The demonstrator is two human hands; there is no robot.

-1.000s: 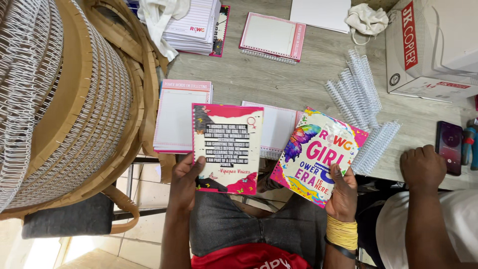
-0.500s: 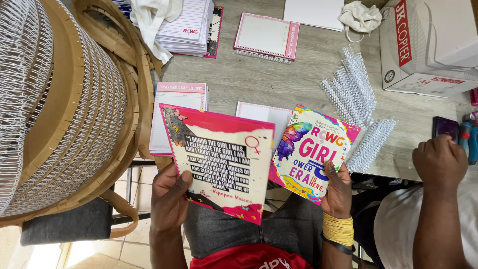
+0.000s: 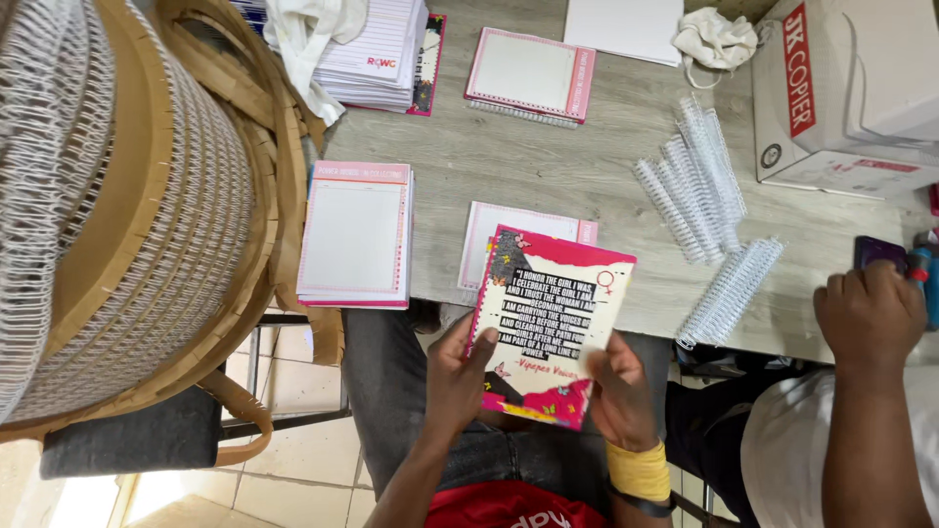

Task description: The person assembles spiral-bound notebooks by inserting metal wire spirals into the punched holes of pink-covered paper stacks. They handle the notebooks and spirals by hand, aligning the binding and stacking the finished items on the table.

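Pink card (image 3: 550, 323): one, held by two hands, left (image 3: 452, 376), right (image 3: 621, 396).

yellow wristband (image 3: 638, 471), red top (image 3: 509, 508), grey trousers (image 3: 391, 381)

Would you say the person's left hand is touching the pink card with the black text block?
Touching. The head view shows the left hand gripping the pink card at its left edge, thumb lying over its face.
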